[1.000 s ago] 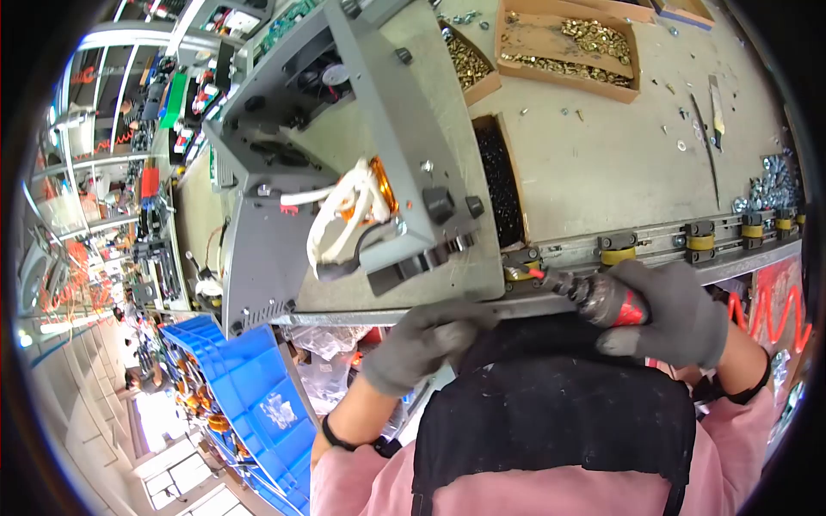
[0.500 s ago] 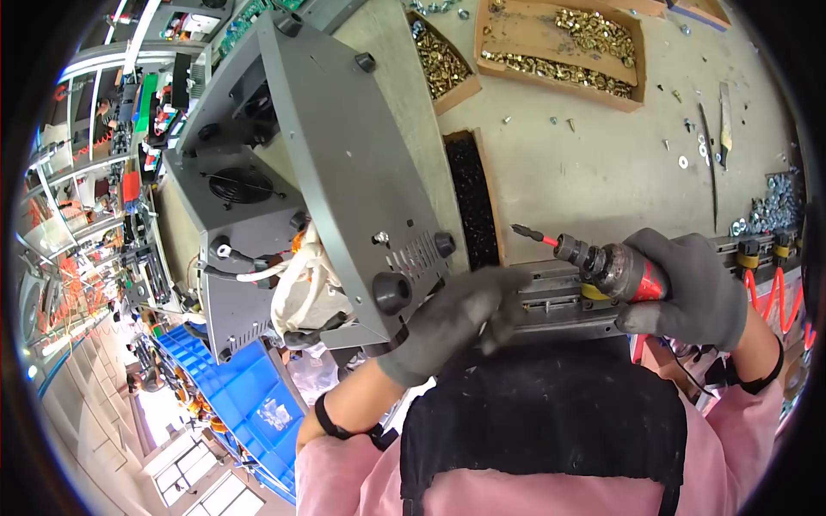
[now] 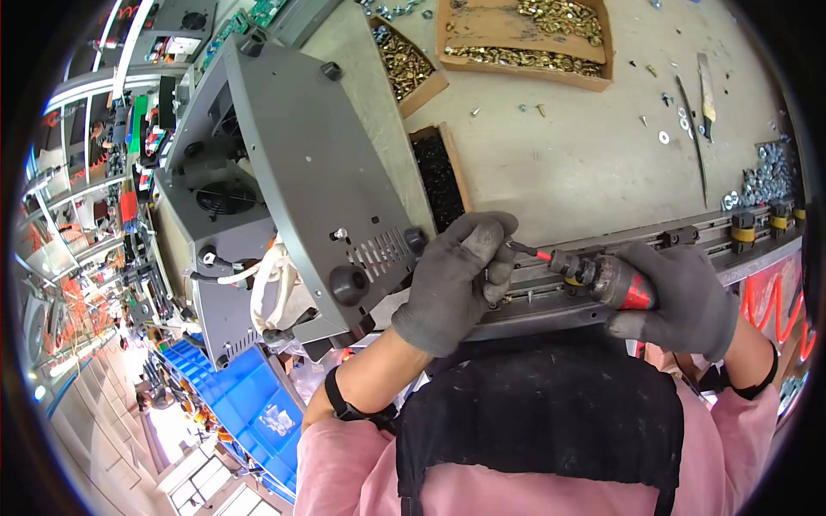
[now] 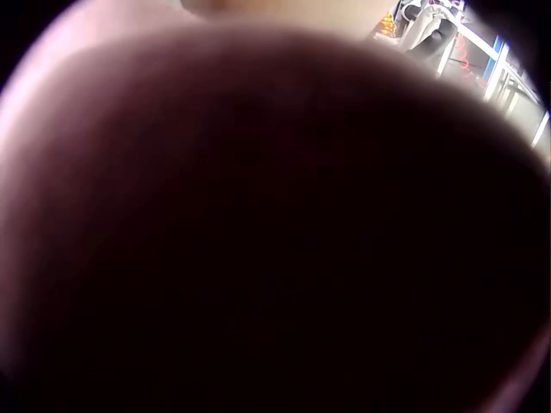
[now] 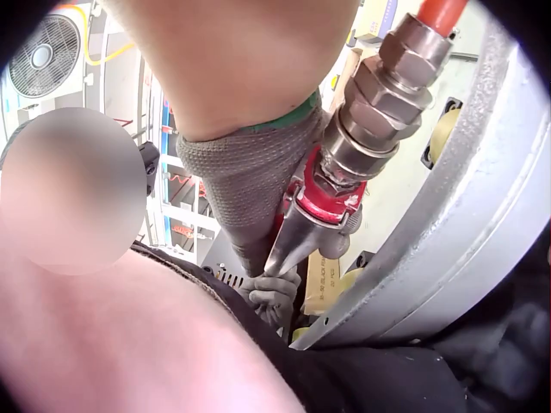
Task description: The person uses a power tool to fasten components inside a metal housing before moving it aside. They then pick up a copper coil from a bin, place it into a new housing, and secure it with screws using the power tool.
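In the head view my gloved left hand (image 3: 452, 288) has its fingers curled and pinches a small metal piece at the tip of the driver bit (image 3: 527, 251); its exact shape is too small to tell. My right hand (image 3: 693, 301) grips the red and black power driver (image 3: 621, 284), its bit pointing left at the left fingertips. The right wrist view shows the back end of the driver (image 5: 331, 194) with metal fittings, the gloved right hand (image 5: 250, 181) round it and the left hand (image 5: 274, 297) beyond. Darkness fills most of the left wrist view.
A grey metal housing (image 3: 314, 155) with white cables (image 3: 274, 279) stands tilted at left. Cardboard trays of brass-coloured screws (image 3: 525, 67) and a box of black parts (image 3: 437, 176) lie behind my hands. A roller rail (image 3: 680, 236) runs along the bench edge; a blue bin (image 3: 245, 396) is below.
My left hand has come up from the bench edge to the driver bit, its fingers curling. The driver bit has swung to point at it. The grey housing has shifted left in view and changed angle.
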Demonstrator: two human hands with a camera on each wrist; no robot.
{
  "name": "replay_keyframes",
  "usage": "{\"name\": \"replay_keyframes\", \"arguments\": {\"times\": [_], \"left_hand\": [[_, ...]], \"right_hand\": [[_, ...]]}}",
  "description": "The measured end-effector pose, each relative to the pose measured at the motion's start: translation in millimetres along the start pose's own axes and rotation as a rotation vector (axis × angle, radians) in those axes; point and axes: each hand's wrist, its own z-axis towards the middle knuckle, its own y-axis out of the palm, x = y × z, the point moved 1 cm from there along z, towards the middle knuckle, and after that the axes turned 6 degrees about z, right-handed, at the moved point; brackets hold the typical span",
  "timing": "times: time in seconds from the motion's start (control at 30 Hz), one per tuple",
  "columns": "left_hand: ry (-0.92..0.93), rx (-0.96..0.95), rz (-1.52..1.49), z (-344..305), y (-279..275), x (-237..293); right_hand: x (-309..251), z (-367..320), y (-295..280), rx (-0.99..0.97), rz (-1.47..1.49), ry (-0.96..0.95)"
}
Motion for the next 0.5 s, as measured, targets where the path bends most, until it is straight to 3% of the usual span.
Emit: {"name": "replay_keyframes", "arguments": {"times": [0.2,0.27,0.5], "left_hand": [[0.020,-0.033,0.076,-5,-3,-2],[0.204,-0.070,0.124,-6,-7,-9],[0.170,-0.242,-0.080,-13,-26,-12]], "right_hand": [[-7,5,2,-0.025,-0.055,0.032],[-9,7,2,-0.065,0.108,0.084],[-12,20,-3,-0.085,0.200,0.061]]}}
